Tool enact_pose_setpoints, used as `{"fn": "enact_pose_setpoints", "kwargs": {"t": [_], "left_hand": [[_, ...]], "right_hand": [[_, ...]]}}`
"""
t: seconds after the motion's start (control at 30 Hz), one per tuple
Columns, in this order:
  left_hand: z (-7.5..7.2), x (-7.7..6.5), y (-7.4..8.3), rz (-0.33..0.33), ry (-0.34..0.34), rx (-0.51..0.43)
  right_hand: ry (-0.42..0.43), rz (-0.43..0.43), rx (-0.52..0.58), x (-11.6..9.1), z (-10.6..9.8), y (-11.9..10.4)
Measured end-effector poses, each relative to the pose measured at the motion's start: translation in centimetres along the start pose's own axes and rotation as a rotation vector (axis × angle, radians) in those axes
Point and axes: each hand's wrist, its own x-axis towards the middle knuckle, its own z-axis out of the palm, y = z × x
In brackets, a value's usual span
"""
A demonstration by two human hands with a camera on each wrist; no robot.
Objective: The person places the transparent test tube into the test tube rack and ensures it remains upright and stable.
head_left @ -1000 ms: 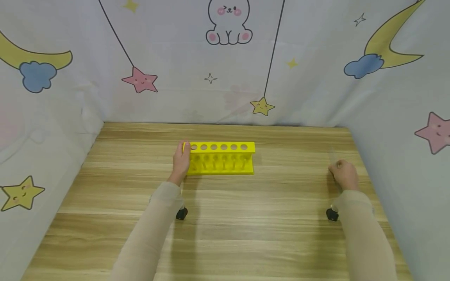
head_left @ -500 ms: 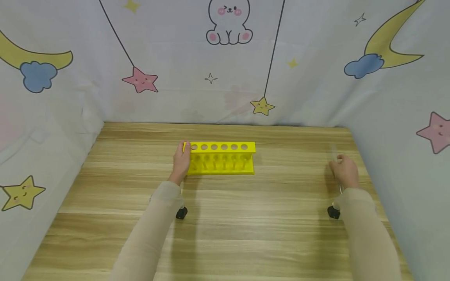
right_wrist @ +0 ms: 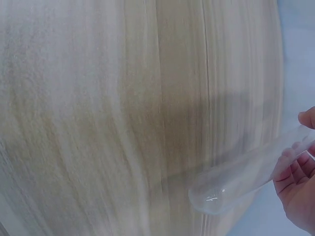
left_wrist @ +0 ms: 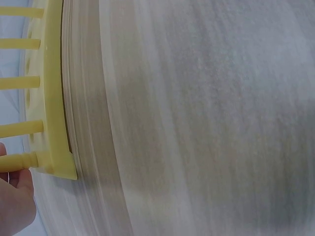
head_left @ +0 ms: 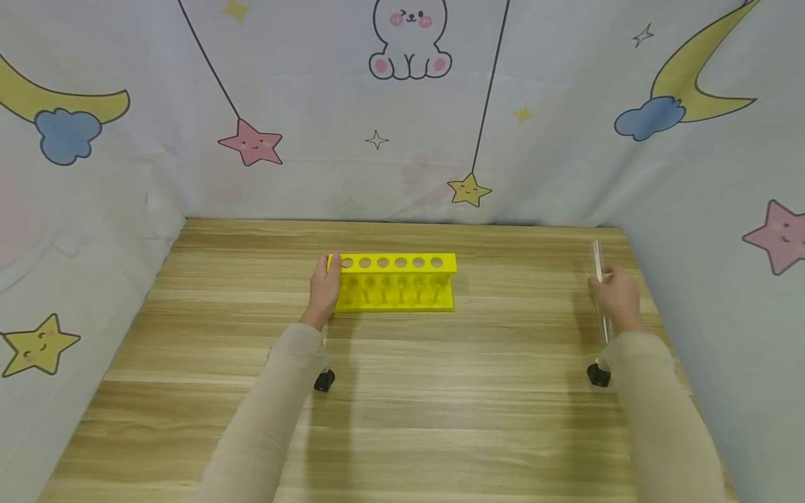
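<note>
Clear tube point(right_wrist: 241, 174) lay pinched between right hand's point(head_left: 618, 299) thumb and fingers point(right_wrist: 291, 184), rounded end jutting wristward; left hand point(head_left: 324, 288) gripped yellow rack's point(head_left: 397, 270) left end on worktop point(head_left: 440, 398).

Hung with white fabric point(head_left: 314, 84) around a wood-grain worktop point(head_left: 478, 419).
Printed on three sides with yellow moons point(head_left: 679, 73), blue clouds point(head_left: 68, 136), smiling stars point(head_left: 251, 144); softly lit.

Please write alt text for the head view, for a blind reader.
A clear tube is in a person's right-hand grip; the left-hand grip holds the left end of a yellow holed rack on a wooden table, before a printed cloth.
</note>
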Motion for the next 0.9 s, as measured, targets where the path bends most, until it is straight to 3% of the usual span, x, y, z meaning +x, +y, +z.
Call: {"fn": "enact_pose_setpoints", "kwargs": {"t": [0.9], "left_hand": [[0.1, 0.2, 0.0, 0.009, -0.001, -0.015]], "right_hand": [[0.174, -0.103, 0.027, 0.3, -1.1, -2.5]]}}
